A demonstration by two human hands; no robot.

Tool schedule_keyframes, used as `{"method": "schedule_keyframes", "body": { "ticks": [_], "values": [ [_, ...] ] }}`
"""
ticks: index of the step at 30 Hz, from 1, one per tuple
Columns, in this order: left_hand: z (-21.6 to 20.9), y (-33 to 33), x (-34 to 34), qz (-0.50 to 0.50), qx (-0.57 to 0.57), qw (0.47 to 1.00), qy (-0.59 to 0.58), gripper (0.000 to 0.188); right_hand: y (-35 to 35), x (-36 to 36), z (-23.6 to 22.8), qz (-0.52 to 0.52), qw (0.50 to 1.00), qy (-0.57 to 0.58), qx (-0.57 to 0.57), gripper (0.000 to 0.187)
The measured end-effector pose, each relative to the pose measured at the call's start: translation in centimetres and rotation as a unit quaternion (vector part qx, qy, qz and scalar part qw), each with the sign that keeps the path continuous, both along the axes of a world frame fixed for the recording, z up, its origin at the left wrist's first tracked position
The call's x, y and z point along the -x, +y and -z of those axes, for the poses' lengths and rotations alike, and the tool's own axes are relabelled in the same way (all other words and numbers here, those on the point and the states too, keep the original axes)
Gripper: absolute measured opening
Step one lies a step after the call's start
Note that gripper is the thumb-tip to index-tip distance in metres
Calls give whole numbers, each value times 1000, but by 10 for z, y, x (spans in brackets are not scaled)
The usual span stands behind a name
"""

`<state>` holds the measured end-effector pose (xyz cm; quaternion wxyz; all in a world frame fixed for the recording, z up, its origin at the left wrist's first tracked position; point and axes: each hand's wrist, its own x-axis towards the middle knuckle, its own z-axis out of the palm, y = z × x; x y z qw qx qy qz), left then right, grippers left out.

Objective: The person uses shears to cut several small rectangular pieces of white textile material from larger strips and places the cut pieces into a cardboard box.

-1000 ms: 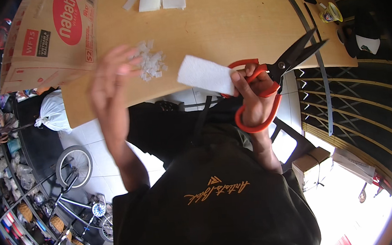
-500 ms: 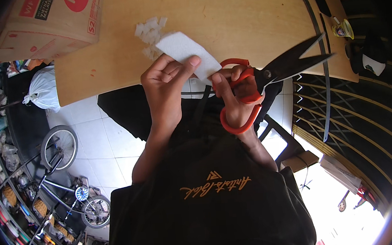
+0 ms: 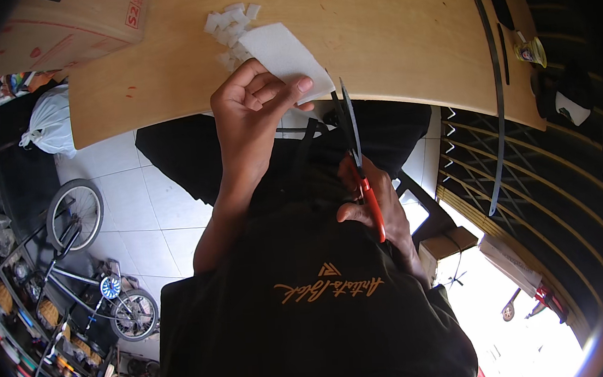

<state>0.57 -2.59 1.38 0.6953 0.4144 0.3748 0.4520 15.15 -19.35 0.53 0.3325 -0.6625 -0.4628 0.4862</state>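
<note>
Left hand (image 3: 245,115) pinches sheet (image 3: 284,54), long axis slanting up-left | right hand (image 3: 385,190) holds scissors (image 3: 357,158), slightly parted blades (image 3: 353,124) near sheet's lower-right corner | hands apart

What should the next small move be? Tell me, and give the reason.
Probably ease the scissors slightly left, so the white piece's nearest edge sits between the blades, clear of the left hand. The right hand holds them with blades pointing up and slightly parted, tips close to the piece's lower right corner, while the left pinches its lower end.
</note>
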Motion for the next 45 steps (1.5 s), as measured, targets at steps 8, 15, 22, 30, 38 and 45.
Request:
{"method": "schedule_keyframes", "body": {
  "ticks": [8,15,22,30,38,45],
  "values": [
    [4,-1,4,-8,-21,1000,-5,18,24,7,-16,-16,997,-74,13,71],
    [6,-1,12,0,-8,1000,8,16,25,5,-12,-13,996,-87,19,68],
    [4,-1,14,-1,3,1000,-4,15,27,7,-14,12,994,-112,11,64],
    [8,-1,14,-35,-2,999,9,17,28,9,-19,24,988,-149,-19,61],
    [9,3,18,-26,-3,1000,-3,18,24,0,-13,-20,998,-62,7,70],
    [11,-1,14,-16,22,1000,5,17,24,0,-6,-59,998,-23,-17,86]
  ]
}}
